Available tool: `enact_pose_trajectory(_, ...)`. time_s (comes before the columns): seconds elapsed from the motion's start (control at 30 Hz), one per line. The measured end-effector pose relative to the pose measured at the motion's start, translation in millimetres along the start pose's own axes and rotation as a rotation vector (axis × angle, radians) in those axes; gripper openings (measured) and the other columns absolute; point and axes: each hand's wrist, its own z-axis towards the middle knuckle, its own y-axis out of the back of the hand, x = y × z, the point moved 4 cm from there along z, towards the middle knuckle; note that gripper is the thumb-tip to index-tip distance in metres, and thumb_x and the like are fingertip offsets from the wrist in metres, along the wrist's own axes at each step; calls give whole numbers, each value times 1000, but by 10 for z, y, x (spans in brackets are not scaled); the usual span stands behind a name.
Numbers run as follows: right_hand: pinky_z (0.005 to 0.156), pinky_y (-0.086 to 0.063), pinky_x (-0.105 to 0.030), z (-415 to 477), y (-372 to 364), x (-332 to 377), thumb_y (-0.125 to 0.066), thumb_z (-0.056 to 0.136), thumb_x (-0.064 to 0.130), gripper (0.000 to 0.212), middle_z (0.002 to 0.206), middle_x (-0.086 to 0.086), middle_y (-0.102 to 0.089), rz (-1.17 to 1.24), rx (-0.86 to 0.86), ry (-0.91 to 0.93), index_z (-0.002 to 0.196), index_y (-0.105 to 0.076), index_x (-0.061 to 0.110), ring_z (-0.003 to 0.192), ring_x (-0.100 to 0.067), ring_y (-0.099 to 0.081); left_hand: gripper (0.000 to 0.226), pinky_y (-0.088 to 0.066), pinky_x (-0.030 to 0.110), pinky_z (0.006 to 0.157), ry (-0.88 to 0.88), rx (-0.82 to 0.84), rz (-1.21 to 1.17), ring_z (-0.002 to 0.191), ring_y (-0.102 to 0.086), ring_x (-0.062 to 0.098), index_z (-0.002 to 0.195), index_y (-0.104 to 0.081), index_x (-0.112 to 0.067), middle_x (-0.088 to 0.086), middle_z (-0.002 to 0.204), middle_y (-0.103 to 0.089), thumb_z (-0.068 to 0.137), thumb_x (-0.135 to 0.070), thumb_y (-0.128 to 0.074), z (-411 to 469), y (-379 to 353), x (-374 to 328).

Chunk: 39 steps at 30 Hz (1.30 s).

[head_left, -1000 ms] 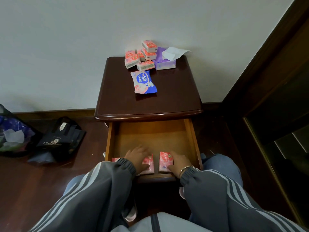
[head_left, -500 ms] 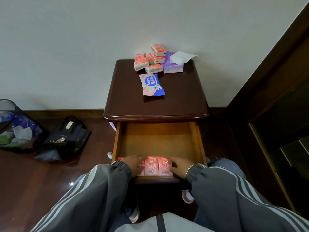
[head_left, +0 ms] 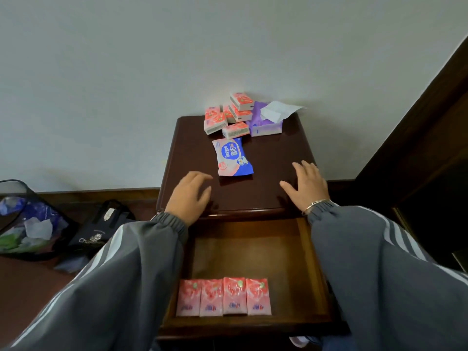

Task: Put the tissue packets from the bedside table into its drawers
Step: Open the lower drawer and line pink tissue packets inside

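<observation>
- Since a moment ago the left hand (head_left: 190, 196) and the right hand (head_left: 306, 186) have come up out of the drawer (head_left: 312, 252) and now reach over the top of the bedside table (head_left: 278, 153). Before, they were down at the drawer's near end, pushing pink packets together.
- The left hand is over the near-left part of the top, fingers loosely curved and apart, holding nothing.
- The right hand is over the near-right part, palm down, fingers straight and spread, also holding nothing. A thin bangle (head_left: 314, 205) circles its wrist.
- From where I stand I cannot tell whether either palm actually rests on the wood.
- The drawer stands pulled out toward the near side. A row of four pink packets (head_left: 224, 296) lies flat against its near wall, side by side and touching.
- At the far end of the table top, by the wall (head_left: 152, 72), sits a heap of pink packets (head_left: 228, 115). There are perhaps six, though they overlap too much to count surely.
- Just right of the heap is a purple tissue pack (head_left: 266, 126) with a white tissue (head_left: 278, 111) sticking out of it.
- A blue-and-pink packet (head_left: 233, 157) lies flat between the heap and the hands, just beyond the left fingertips.
- Grey sleeves (head_left: 121, 274) with white stripes cover both arms.
- On the floor to the left stand a mesh bin (head_left: 25, 219) and, beside it, a black bag (head_left: 101, 229).
- A dark wooden frame (head_left: 417, 122) runs up the right side.
</observation>
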Motion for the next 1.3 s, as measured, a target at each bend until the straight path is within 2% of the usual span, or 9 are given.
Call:
enact_pose_trajectory(0.13,116,-8,-52,404,-374,106,-29,90,64,71,160,0,-4,-107,177,-53,149,-12,28,147,-23,1,41,-43,42,102,121,-103,-25,121,-50,24,131,-51,-13,8,134,-49,93,-28,-56,705,22,109)
enact_pose_trajectory(0.3,114,-5,-56,530,-557,82,-12,85,71,73,160,3,-1,-182,119,-75,149,-5,35,147,-23,2,62,-37,49,108,249,-74,-57,132,-41,29,141,-37,-11,12,145,-37,89,-34,-61,1550,-38,358)
enact_pose_trajectory(0.47,114,-8,-54,527,-563,105,-10,82,70,74,159,3,-6,-192,46,-91,148,-7,37,147,-22,-2,74,-32,50,110,293,66,-42,136,-33,32,144,-33,-15,12,147,-33,81,-28,-68,2280,-198,558)
enact_pose_trajectory(0.6,113,-11,-54,519,-550,112,-9,80,70,75,159,3,-10,-205,5,-94,147,-11,37,146,-22,-6,73,-35,51,105,287,90,119,129,-42,33,139,-37,-11,11,140,-40,79,-32,-72,2572,-351,606)
enact_pose_trajectory(0.77,112,-13,-54,533,-551,110,-18,83,69,73,158,2,-15,-201,-13,-88,147,-16,36,146,-23,-11,74,-42,47,97,240,135,265,120,-47,34,129,-44,-7,15,130,-47,72,-42,-77,2673,-334,655)
enact_pose_trajectory(0.87,112,-14,-54,526,-553,117,-15,82,70,73,158,2,-16,-214,-15,-90,147,-16,36,145,-23,-12,73,-47,44,94,367,-6,70,114,-53,35,121,-50,-2,17,124,-51,72,-51,-73,2750,-166,680)
enact_pose_trajectory(0.97,112,-15,-55,530,-535,130,-14,81,69,74,157,1,-18,-206,-21,-92,147,-19,36,145,-23,-13,80,-39,45,104,480,-140,-34,126,-44,36,132,-38,1,18,134,-41,77,-48,-70,2864,-126,605)
enact_pose_trajectory(1.1,112,-14,-55,527,-540,145,-17,82,69,73,157,1,-18,-188,-23,-86,147,-19,35,145,-23,-12,82,-38,43,103,534,-144,-87,128,-44,36,135,-30,1,18,138,-41,82,-51,-66,2935,-377,516)
enact_pose_trajectory(1.3,112,-13,-55,529,-542,134,-15,80,69,75,157,1,-19,-185,-34,-94,147,-20,35,145,-23,-13,80,-44,39,94,542,-162,-180,121,-53,36,131,-29,2,20,130,-54,80,-44,-71,3059,-501,638)
